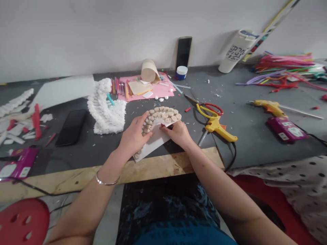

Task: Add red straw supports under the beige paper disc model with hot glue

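Observation:
A white card (157, 139) lies tilted near the table's front edge, with an arch of small beige rolled pieces (163, 114) standing along its curved border. My left hand (134, 134) grips the card's left side, its thumb on the white surface and its fingers around the outer rolls. At the card's right edge my right hand (179, 133) is closed, thumb pointing left. A small red spot shows at that thumb's tip; what the fingers hold is hidden. Left of the card stands a white, fluffy-looking model (108, 110) with a turquoise stick in it.
Scissors (204, 104) and a yellow glue gun (217, 127) lie to the right. Another glue gun (268, 106) rests by a purple box (287, 129). A black phone (71, 127) is at left, pink paper (163, 89) behind, and pipe cleaners (283, 68) at far right.

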A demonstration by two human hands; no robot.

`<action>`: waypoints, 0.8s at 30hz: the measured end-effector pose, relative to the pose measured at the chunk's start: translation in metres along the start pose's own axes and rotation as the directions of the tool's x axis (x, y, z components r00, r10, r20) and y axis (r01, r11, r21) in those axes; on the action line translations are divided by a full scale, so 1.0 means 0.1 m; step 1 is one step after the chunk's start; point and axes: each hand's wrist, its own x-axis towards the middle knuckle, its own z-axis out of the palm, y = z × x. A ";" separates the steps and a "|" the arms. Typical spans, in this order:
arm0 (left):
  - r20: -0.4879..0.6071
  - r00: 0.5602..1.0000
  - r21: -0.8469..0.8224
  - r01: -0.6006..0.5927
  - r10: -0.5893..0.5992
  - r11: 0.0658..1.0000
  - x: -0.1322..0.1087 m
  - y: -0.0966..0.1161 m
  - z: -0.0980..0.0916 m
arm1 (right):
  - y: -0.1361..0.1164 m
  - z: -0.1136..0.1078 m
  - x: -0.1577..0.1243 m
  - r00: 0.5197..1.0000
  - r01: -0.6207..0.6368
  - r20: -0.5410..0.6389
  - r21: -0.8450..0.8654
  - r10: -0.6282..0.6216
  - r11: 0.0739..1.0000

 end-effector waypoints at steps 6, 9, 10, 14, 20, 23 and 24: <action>0.020 1.000 -0.036 -0.005 0.006 0.999 -0.02 -0.01 0.02 | 0.01 0.00 -0.03 1.000 0.003 0.000 0.038 -0.004 0.999; 0.046 0.999 -0.068 0.019 -0.016 0.998 -0.02 -0.01 -0.02 | 0.00 -0.02 -0.06 1.000 0.019 0.022 0.055 -0.020 0.998; 0.053 0.998 -0.082 0.024 -0.019 0.996 -0.01 -0.02 -0.05 | -0.01 -0.04 -0.07 0.999 0.025 0.032 0.068 -0.027 0.997; 0.049 0.999 -0.185 0.022 -0.013 0.982 0.02 -0.08 -0.18 | -0.03 -0.17 -0.11 0.998 0.048 0.026 0.215 -0.055 0.975; 0.173 0.985 -0.450 0.077 0.003 0.890 0.09 -0.18 -0.39 | -0.07 -0.38 -0.04 1.000 0.005 0.004 0.380 -0.007 0.925; 0.254 0.967 -0.544 0.142 0.000 0.827 0.11 -0.17 -0.43 | -0.16 -0.47 0.00 0.997 0.038 0.042 0.366 -0.058 0.930; 0.278 0.961 -0.552 0.170 -0.012 0.816 0.11 -0.16 -0.44 | -0.20 -0.50 0.01 0.995 0.049 0.063 0.354 -0.076 0.934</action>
